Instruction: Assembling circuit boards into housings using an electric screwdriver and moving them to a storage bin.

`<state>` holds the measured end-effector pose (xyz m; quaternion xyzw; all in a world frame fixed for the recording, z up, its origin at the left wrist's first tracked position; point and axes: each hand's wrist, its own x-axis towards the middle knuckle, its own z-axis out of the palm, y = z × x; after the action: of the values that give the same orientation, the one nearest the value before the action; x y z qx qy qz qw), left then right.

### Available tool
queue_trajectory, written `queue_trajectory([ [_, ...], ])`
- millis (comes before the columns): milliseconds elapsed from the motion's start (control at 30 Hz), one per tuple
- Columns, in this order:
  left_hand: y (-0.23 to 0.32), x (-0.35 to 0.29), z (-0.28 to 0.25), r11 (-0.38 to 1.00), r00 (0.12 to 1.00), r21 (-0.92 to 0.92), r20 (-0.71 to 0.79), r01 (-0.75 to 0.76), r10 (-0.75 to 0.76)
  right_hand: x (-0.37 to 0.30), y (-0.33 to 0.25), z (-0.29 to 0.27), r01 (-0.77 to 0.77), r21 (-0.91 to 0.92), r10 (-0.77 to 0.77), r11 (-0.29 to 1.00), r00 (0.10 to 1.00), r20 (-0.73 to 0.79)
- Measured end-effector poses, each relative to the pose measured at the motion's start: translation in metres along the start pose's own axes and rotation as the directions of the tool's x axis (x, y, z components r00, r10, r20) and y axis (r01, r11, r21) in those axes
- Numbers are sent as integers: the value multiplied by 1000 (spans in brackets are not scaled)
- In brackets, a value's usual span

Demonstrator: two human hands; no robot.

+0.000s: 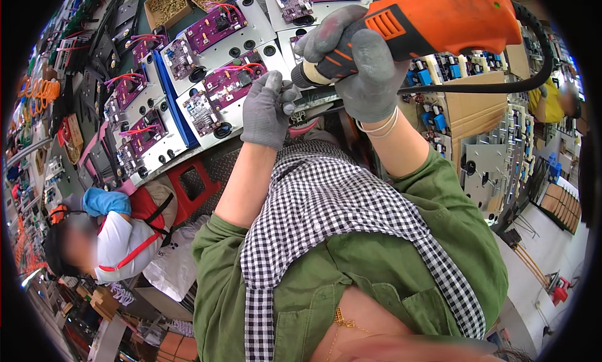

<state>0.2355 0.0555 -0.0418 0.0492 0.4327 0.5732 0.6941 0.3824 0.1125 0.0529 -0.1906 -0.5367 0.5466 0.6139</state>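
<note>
My right hand (371, 79), in a grey glove, is wrapped round an orange and black electric screwdriver (448, 20). The tool lies nearly level, with its dark nose pointing left toward my other hand. A thick black cord (544, 54) loops from its back end. My left hand (264, 114), gloved too, is closed with thumb and fingertips together; whatever they may pinch is hidden. It is beside a purple circuit board (227, 89) with red and pink wires, mounted on a pale metal plate (241, 114). A smaller board (202, 113) sits on the same plate.
More plates with purple boards (216, 28) cover the bench. Cardboard trays of small brass-coloured parts (168, 5) stand at the far side. Blue-and-white components (433, 120) and flat cardboard (476, 108) lie to the right. A co-worker (125, 236) sits at left, near a red stool (193, 185).
</note>
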Motion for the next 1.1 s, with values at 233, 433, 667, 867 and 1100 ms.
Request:
queue_trajectory([
  [233,-1,-2,2,1000,998,12,-58,-2,3,0,2,-1,9,5,-9,1000,999,-45],
  [433,-9,6,-2,998,1000,-63,-9,26,-27,-1,8,9,64,87,-52,994,988,-142],
  [667,-6,6,1,1000,1000,-23,0,10,-10,0,8,4,55,-91,-63,994,995,-79],
  [867,-6,6,4,998,999,63,-36,-17,20,-2,6,9,12,-67,-17,998,998,-68],
  [1100,-11,9,7,982,993,185,-110,-30,51,-2,9,16,59,28,-53,998,983,-176],
])
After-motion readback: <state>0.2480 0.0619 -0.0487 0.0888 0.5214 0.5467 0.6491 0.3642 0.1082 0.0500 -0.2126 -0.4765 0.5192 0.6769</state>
